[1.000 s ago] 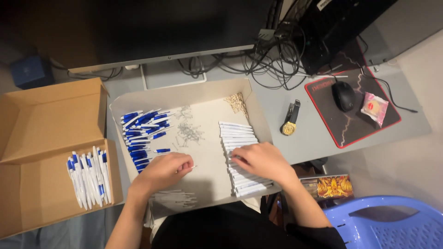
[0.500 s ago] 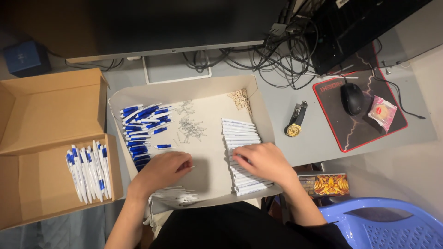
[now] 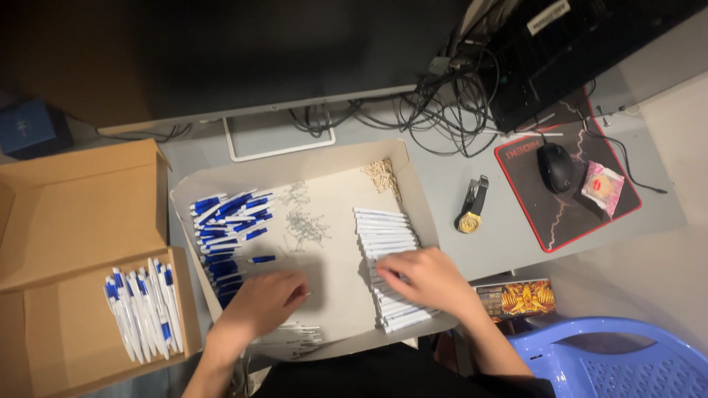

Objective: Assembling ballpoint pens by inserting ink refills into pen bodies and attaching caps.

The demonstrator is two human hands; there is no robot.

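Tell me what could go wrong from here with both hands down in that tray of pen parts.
1. The right hand rests on the stack of white pen barrels; a nudge could roll them off the cardboard tray's low near edge.
2. The left hand moves close to the loose springs, which could scatter or get swept into the blue pen parts.
3. The wristwatch lies near the tray and might be knocked.

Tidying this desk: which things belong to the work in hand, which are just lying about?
In use: white pen barrels under right hand; left hand; blue pen parts; springs; finished pens.
Lying about: mouse; wristwatch; snack packet; cables.
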